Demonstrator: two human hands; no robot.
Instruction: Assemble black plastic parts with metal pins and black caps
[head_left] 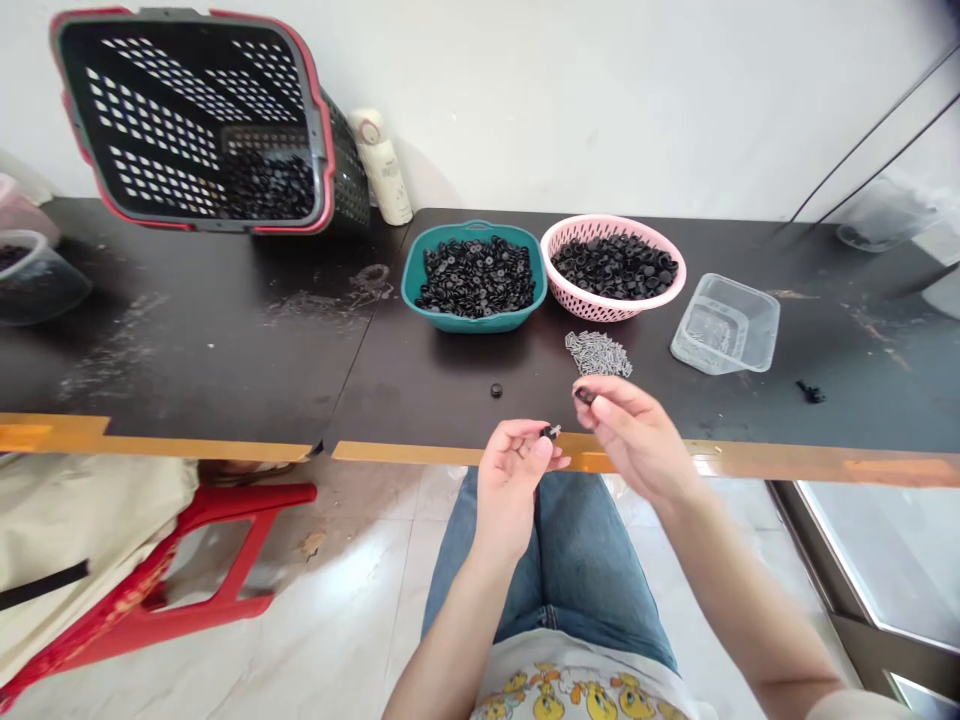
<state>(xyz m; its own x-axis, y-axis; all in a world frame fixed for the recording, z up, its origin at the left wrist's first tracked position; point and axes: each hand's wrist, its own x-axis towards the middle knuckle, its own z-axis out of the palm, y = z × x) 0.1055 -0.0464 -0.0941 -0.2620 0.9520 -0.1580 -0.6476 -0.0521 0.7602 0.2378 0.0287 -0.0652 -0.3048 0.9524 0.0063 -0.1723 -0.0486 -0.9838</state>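
Observation:
Between the thumb and fingers of my left hand is a small black part with a clear piece sticking out of it. My right hand, higher and to the right, pinches a small black disc. The two parts are apart, near the table's front edge. Just beyond my right hand lies a pile of small clear pins. One black round piece sits alone on the table to the left. Behind are a teal basin of black discs and a pink basket of black caps.
A clear plastic tub stands right of the pink basket, and a small black cluster lies farther right. At the back left a black and red crate lies tipped, beside a white bottle. A red stool is below left.

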